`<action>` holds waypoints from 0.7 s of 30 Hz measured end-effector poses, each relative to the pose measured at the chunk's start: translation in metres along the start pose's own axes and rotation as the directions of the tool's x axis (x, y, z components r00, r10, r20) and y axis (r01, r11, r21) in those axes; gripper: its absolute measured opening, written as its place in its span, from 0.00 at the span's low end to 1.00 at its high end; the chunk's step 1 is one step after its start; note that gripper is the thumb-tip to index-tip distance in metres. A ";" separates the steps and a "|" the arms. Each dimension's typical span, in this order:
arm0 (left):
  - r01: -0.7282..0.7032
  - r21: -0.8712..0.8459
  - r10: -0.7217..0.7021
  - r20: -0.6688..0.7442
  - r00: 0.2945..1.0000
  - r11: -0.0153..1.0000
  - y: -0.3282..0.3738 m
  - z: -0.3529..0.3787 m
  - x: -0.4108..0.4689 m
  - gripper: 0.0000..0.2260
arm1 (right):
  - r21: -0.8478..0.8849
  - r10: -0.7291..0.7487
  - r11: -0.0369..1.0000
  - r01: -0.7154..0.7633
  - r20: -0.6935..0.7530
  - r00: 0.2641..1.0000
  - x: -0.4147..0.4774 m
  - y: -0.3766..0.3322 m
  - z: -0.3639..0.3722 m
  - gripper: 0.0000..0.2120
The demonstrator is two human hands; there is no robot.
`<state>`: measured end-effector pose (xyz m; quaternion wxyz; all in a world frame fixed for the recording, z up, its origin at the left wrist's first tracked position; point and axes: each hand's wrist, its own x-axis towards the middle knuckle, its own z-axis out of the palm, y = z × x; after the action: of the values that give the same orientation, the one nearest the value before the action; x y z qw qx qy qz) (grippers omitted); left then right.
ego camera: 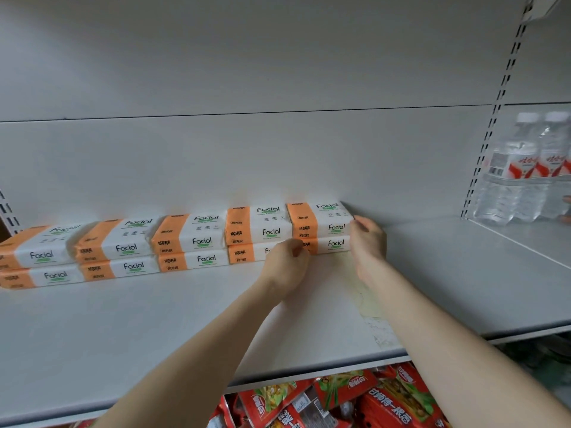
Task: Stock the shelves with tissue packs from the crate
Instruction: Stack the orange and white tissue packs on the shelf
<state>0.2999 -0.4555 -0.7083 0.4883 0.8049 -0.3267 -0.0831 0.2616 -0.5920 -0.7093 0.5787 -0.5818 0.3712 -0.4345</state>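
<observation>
Orange-and-white "Facial" tissue packs (191, 239) stand in a row of two-high stacks along the back of a grey shelf (154, 329). The rightmost stack (324, 225) sits between my hands. My left hand (285, 264) has curled fingers touching the lower front of the packs where the last two stacks meet. My right hand (367, 242) rests against the right end of the rightmost stack, fingers bent round its corner. The crate is out of view.
Shrink-wrapped water bottles (531, 171) stand in the neighbouring bay at the right, behind a slotted upright (491, 131). Red snack bags (333, 400) fill the shelf below. Bare shelf lies to the right of the tissue row and in front of it.
</observation>
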 end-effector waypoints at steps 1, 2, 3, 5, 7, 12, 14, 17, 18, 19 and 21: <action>0.003 -0.002 -0.003 0.006 1.000 1.000 0.000 0.000 0.000 0.12 | -0.003 0.001 1.000 -0.001 0.010 1.000 0.000 0.000 0.000 0.15; 0.003 0.005 -0.003 0.008 1.000 1.000 0.001 0.000 0.000 0.12 | -0.010 0.002 1.000 -0.002 0.021 1.000 0.000 0.000 0.000 0.15; 0.005 0.015 -0.005 0.011 1.000 1.000 0.002 -0.001 -0.001 0.12 | -0.018 0.002 1.000 -0.001 0.033 0.999 -0.001 0.000 0.000 0.14; 0.015 0.022 -0.015 0.022 1.000 1.000 0.003 -0.001 -0.001 0.11 | -0.026 0.011 1.000 -0.010 0.060 0.998 -0.002 -0.001 0.000 0.14; 0.027 0.021 -0.028 0.037 0.999 0.999 0.006 -0.002 -0.003 0.10 | -0.024 0.031 0.999 -0.029 0.084 0.996 -0.003 -0.003 -0.001 0.14; 0.029 -0.034 -0.029 0.007 1.000 0.999 0.014 -0.008 -0.015 0.13 | -0.006 0.046 0.999 -0.047 -0.085 0.995 -0.015 -0.009 0.000 0.08; 0.036 -0.083 -0.039 -0.040 0.998 0.996 0.018 -0.013 -0.023 0.16 | 0.070 0.049 0.997 -0.042 -0.091 0.995 -0.031 -0.013 0.003 0.08; 0.031 -0.182 -0.050 -0.102 0.993 0.983 0.022 -0.027 -0.036 0.15 | 0.194 0.057 0.980 -0.051 -0.022 0.998 -0.069 -0.023 0.010 0.10; 0.030 -0.210 -0.056 -0.118 0.991 0.977 0.022 -0.032 -0.041 0.14 | 0.240 0.070 0.968 -0.069 0.005 0.998 -0.085 -0.027 0.013 0.11; 0.031 -0.231 -0.063 -0.131 0.989 0.973 0.021 -0.039 -0.048 0.14 | 0.279 0.076 0.957 -0.083 0.039 0.996 -0.101 -0.030 0.017 0.11; 0.030 -0.266 -0.076 -0.164 0.984 0.963 0.016 -0.054 -0.063 0.12 | 0.305 0.076 0.946 -0.112 0.127 0.989 -0.133 -0.035 0.027 0.10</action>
<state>0.2685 -0.3823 -0.6794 0.6148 0.7457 -0.2476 -0.0684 0.2379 -0.4563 -0.6835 0.7036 -0.4885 0.2919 -0.4256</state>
